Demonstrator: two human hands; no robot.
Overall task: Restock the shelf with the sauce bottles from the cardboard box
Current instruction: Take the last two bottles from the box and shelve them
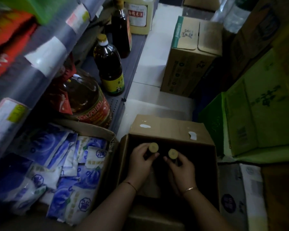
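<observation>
An open cardboard box (pixel 172 129) stands on the floor in front of me, its inside dark. Both my hands reach into it. My left hand (pixel 141 162) grips the neck of a sauce bottle with a yellow cap (pixel 153 147). My right hand (pixel 182 170) grips the neck of a second sauce bottle with a yellow cap (pixel 172 153). The bottles' bodies are hidden in the dark box. The bottom shelf (pixel 122 87) at the left holds a dark sauce bottle with a yellow label (pixel 110 67) and a taller dark bottle (pixel 120 29) behind it.
A big oil jug (pixel 85 100) stands on the shelf near the box. Blue and white packets (pixel 65 172) fill a carton at lower left. A closed brown carton (pixel 188 59) sits on the white floor ahead. Green cartons (pixel 254 114) stack at the right.
</observation>
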